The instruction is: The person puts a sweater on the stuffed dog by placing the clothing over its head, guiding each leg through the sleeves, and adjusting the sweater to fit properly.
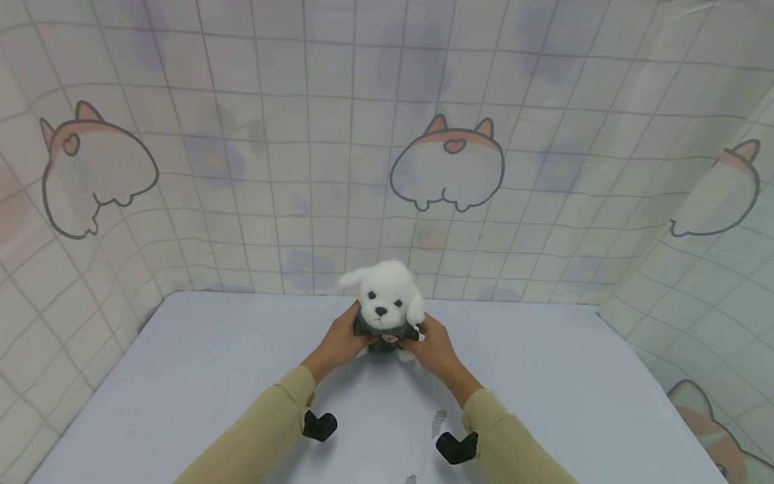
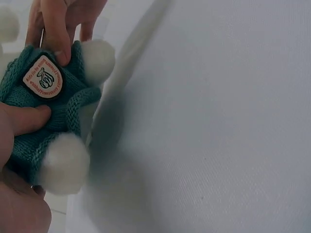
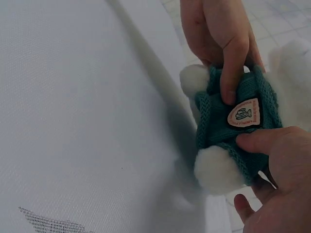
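Observation:
A white plush dog (image 1: 387, 286) with floppy ears faces the head camera near the table's far edge. It wears a teal knitted sweater (image 2: 58, 119) with a shield-shaped patch (image 3: 244, 113) on the chest. My left hand (image 1: 341, 339) grips one side of its body, thumb pressed on the sweater's front. On the opposite side my right hand (image 1: 432, 344) holds it the same way, its thumb near the patch. Round white paws (image 3: 218, 170) stick out below the sweater. Whether they touch the table cannot be told. Both wrist views leave out the dog's face.
The white table (image 1: 242, 403) runs back to a grid-patterned curtain (image 1: 326, 148) with cartoon corgi drawings, which also encloses both sides. Black devices (image 1: 319, 426) sit at both wrists. A grey worn mark (image 1: 439, 422) shows on the tabletop.

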Demonstrator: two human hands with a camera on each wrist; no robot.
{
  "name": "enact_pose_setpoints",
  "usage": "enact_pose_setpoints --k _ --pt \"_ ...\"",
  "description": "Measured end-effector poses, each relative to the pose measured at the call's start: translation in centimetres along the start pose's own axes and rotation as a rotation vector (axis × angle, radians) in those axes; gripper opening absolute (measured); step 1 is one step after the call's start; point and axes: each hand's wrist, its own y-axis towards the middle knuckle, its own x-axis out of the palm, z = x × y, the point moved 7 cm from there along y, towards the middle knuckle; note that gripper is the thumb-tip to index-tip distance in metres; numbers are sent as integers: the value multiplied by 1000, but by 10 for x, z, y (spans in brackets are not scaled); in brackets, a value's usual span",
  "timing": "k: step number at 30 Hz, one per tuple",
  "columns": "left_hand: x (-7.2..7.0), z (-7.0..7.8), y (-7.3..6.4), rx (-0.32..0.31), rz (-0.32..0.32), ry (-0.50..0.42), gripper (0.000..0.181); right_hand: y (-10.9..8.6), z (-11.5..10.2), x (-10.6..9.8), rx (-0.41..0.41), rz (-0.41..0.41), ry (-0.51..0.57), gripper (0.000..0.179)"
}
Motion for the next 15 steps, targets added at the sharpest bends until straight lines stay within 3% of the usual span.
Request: enact_pose_setpoints --k 9,15 --pt "-1 -16 8 -18 40 72 66 5 7 10 -16 35 -67 58" --pt "-1 -20 11 9 59 120 75 7 10 14 -10 50 -104 65"
